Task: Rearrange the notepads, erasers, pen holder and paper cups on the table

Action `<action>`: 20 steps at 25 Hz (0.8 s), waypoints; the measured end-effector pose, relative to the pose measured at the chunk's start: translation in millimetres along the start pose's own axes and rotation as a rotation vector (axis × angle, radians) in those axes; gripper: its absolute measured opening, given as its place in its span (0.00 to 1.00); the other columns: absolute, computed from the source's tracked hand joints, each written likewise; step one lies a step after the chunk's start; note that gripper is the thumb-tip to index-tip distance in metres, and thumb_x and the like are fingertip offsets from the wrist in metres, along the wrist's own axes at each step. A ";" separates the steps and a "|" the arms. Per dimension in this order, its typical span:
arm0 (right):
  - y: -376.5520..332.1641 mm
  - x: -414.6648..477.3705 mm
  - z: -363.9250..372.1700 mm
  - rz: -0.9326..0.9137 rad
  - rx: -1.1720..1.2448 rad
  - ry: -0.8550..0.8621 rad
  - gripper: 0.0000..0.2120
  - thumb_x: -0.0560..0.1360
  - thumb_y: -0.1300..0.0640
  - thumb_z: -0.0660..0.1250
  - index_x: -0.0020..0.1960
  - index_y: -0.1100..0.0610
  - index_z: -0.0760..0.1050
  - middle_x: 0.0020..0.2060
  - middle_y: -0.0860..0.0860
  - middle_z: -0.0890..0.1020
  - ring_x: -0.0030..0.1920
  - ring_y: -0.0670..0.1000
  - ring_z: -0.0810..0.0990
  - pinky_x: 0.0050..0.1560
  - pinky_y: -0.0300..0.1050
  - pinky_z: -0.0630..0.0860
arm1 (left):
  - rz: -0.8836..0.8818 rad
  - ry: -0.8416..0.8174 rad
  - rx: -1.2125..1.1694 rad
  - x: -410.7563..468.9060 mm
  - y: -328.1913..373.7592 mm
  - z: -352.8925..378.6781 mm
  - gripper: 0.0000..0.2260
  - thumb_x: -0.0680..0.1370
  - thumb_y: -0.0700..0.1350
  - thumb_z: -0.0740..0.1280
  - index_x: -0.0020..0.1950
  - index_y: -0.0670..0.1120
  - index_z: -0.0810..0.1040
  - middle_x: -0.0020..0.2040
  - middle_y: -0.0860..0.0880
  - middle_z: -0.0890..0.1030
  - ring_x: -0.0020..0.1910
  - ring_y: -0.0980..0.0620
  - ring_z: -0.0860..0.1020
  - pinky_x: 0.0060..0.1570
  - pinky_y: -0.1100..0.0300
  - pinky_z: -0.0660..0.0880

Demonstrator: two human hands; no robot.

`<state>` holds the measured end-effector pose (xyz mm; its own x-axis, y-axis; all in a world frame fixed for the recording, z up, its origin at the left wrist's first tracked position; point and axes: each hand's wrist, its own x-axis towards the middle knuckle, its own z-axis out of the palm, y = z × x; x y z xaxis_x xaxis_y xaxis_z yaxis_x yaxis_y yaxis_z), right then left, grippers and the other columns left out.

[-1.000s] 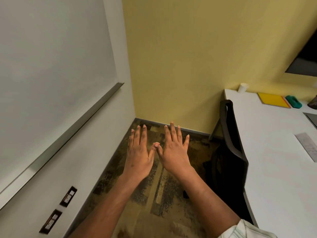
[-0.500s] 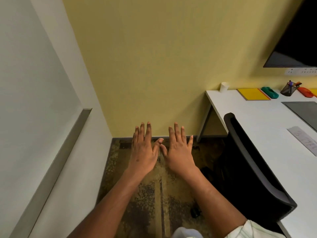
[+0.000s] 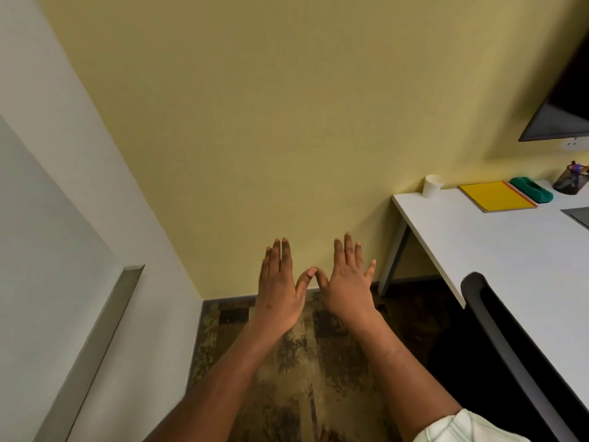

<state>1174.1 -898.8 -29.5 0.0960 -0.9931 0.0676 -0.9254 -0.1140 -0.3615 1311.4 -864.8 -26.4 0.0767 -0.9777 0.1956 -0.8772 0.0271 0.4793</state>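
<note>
Hands empty, held flat over the floor, table items untouched.
We hold left hand point(image 3: 279, 287) and right hand point(image 3: 345, 282) out, fingers spread, thumbs touching; cup point(image 3: 432, 186), notepad point(image 3: 497, 196), eraser point(image 3: 531, 189) and pen holder point(image 3: 570, 180) line the table point(image 3: 478, 247) by the wall.

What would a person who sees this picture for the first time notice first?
First come the two bare hands, left hand and right hand, held out flat and empty above the carpet, thumb tips meeting. Next the eye goes to the yellow notepad at the back of the white table, between a paper cup and a green eraser.
</note>
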 end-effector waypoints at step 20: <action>164.0 300.3 -8.3 0.490 -0.038 0.098 0.36 0.78 0.35 0.48 0.78 0.52 0.40 0.77 0.51 0.36 0.76 0.55 0.35 0.73 0.64 0.38 | 0.370 -0.325 -0.208 373.3 94.7 179.1 0.38 0.74 0.67 0.45 0.78 0.48 0.43 0.79 0.47 0.48 0.78 0.49 0.45 0.76 0.52 0.49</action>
<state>1048.1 -1215.5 -60.7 -0.3867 -0.9221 -0.0142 -0.8657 0.3682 -0.3391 1172.1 -1264.5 -61.2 -0.3999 -0.9080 0.1249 -0.7025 0.3912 0.5945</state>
